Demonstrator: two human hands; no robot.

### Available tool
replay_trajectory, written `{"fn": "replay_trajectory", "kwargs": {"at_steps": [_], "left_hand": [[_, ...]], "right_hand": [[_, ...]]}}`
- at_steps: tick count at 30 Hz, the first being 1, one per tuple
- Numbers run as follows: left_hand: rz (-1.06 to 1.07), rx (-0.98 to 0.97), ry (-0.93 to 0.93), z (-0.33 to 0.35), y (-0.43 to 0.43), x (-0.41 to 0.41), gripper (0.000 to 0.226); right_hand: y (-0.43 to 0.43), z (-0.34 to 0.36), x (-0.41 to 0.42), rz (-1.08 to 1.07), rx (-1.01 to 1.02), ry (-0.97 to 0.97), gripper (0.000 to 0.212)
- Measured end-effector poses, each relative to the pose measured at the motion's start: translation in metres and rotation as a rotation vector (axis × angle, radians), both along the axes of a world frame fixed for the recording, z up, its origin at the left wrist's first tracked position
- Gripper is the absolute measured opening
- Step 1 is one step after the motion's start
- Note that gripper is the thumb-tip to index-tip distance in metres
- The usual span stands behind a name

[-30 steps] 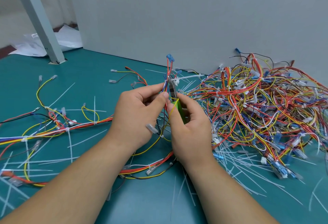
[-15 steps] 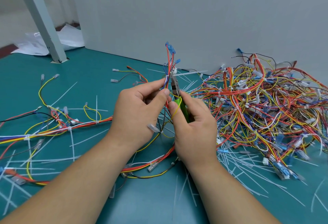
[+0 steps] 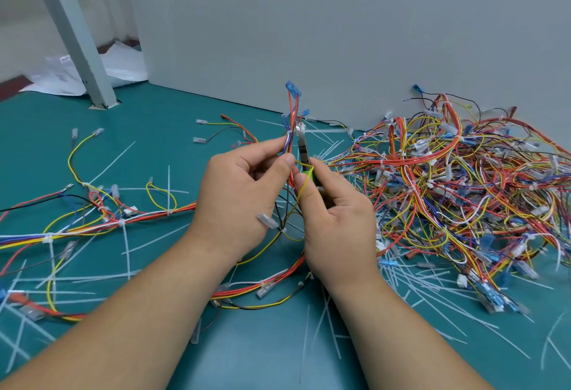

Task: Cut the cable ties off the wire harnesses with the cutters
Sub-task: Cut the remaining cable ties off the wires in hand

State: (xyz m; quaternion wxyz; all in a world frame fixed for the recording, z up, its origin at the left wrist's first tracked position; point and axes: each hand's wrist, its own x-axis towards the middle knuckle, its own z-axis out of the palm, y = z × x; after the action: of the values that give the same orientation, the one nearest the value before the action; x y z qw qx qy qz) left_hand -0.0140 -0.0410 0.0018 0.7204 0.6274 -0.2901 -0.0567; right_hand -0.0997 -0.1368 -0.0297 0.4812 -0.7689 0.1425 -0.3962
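Loose cut ties (image 3: 321,312) litter the desk's (image 3: 262,358) near edge; over mid-desk the left hand (image 3: 241,198) pinches a wire harness (image 3: 292,111) upright between thumb and fingers; the right hand (image 3: 336,219) is wrapped round the green-handled cutters (image 3: 304,151), tip at a white cable tie (image 3: 323,131) on that bundle; this cut looks in hand, and calls for nipping the tie alone, sparing the wires; the tangled pile (image 3: 463,189) waits far right, by the wall.

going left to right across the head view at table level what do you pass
spread-out harness → left hand, pinching the upright harness → cutters → right hand, gripping them → tangled harness pile
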Motion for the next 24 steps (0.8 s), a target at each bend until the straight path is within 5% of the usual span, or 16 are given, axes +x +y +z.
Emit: {"fn": "replay_trajectory", "kwargs": {"at_steps": [4,10,24], "left_hand": [[0.016,0.011,-0.004,-0.001,-0.001,0.0,0.024],[0.117,0.092,-0.138,-0.005,0.001,0.0,0.029],[0.136,0.301,-0.582,-0.01,0.005,-0.004,0.033]], "right_hand": [[0.002,0.001,0.0,0.037,0.094,-0.023,0.013],[0.002,0.006,0.001,0.189,0.744,-0.285,0.017],[0.0,0.013,-0.001,0.277,0.897,-0.295,0.03]]}}
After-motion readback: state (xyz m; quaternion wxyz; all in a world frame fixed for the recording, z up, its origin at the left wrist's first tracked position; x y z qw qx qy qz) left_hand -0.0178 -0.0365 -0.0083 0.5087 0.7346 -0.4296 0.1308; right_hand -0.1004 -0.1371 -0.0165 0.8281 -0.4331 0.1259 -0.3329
